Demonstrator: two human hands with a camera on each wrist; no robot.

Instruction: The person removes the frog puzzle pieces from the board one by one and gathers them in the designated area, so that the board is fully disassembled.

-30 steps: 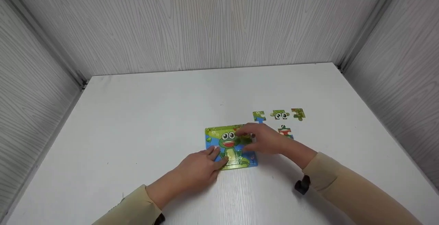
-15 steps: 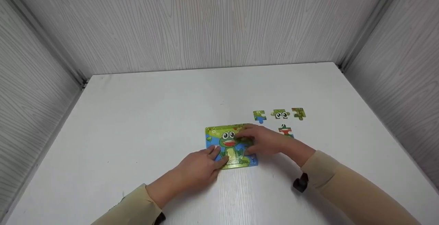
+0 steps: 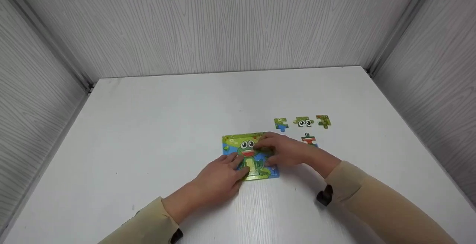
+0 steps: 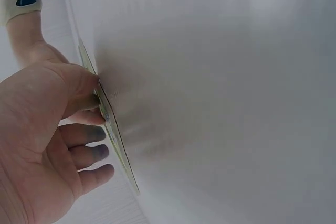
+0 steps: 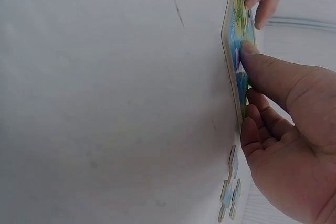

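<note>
A square frog puzzle tray (image 3: 231, 142) lies flat on the table in the head view, green along the top and blue at the sides. My left hand (image 3: 218, 179) rests its fingertips on the tray's lower left part, over the frog's belly. From the right, my right hand (image 3: 287, 151) curls its thumb and fingers about a blue-edged puzzle piece (image 3: 261, 157) at the tray's right side; most of that piece is hidden beneath the hand. In the right wrist view the thumb (image 5: 262, 66) presses on the picture face near the tray's edge.
Behind the right hand lie several loose jigsaw pieces: a green-and-blue corner (image 3: 281, 124), one with frog eyes (image 3: 304, 122), a green corner (image 3: 324, 121) and a red mouth piece (image 3: 308, 138). The right forearm partly covers a blue bit below the mouth. Pale wood-grain walls (image 3: 223, 24) enclose the white table (image 3: 167, 117).
My left fingers have slid slightly up and right over the tray. The right thumb and fingers have shifted a little, and more blue shows between the hands. The loose pieces stay in place.
</note>
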